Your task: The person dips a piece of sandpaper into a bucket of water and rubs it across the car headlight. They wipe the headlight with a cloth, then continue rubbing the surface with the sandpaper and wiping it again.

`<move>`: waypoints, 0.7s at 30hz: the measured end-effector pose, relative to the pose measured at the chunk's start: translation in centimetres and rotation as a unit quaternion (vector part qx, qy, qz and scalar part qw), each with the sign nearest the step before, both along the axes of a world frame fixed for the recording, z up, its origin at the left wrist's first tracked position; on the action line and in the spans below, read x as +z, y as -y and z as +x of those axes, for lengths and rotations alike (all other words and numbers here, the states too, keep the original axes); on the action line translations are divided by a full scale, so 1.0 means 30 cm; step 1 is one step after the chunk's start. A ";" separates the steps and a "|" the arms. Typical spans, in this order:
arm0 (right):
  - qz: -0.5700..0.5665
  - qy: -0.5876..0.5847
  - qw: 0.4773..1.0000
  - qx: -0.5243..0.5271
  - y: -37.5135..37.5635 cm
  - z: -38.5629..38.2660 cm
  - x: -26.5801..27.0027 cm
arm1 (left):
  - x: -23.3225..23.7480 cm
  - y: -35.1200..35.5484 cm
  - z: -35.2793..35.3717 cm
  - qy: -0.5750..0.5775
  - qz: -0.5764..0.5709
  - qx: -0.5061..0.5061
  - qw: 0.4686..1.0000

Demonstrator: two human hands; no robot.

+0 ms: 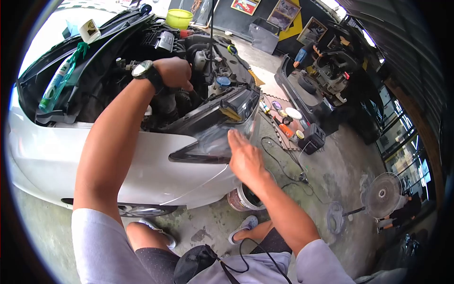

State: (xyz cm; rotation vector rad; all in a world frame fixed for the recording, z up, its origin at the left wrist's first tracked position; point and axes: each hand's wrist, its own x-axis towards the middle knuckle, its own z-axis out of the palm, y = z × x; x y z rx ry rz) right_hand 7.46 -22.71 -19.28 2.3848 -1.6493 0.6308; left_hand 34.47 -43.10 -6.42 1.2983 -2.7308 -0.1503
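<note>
My left hand [174, 74], with a watch [143, 70] on its wrist, hangs over the open engine bay behind the headlight. Its fingers curl downward; what they hold, if anything, is hidden. My right hand [247, 158] rests its outstretched fingers on the outer side of the car's headlight [213, 139], near the bumper corner. The headlight sits in the white car's front, its lens looking clear with a dark lower edge. A blue reservoir cap [222, 82] lies to the right of my left hand. The white fender [109, 151] runs beneath my left forearm.
A bucket [246, 198] stands below the bumper. A spray bottle [56, 85] lies by the windscreen, and a yellow tub [178, 19] is at the back. Tools lie on a floor mat [283, 120] beside cables. A fan [383, 195] and a removed bumper [302, 90] are at right.
</note>
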 end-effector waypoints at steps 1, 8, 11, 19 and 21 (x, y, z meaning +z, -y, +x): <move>-0.012 -0.024 1.000 0.015 -0.022 0.036 -0.003 | -0.004 0.002 -0.007 0.010 -0.001 0.003 1.000; 0.012 -0.022 0.999 0.026 -0.047 0.015 0.013 | 0.008 -0.019 -0.008 0.023 0.035 0.023 0.999; -0.015 -0.075 0.997 0.020 -0.050 0.080 -0.017 | -0.045 0.042 -0.001 -0.013 -0.023 0.000 1.000; -0.013 -0.059 0.998 0.023 -0.010 0.077 0.011 | 0.010 0.006 -0.011 0.003 0.029 0.029 0.999; -0.015 -0.075 0.996 0.046 -0.080 0.156 0.004 | -0.019 0.011 -0.007 -0.008 0.011 0.018 1.000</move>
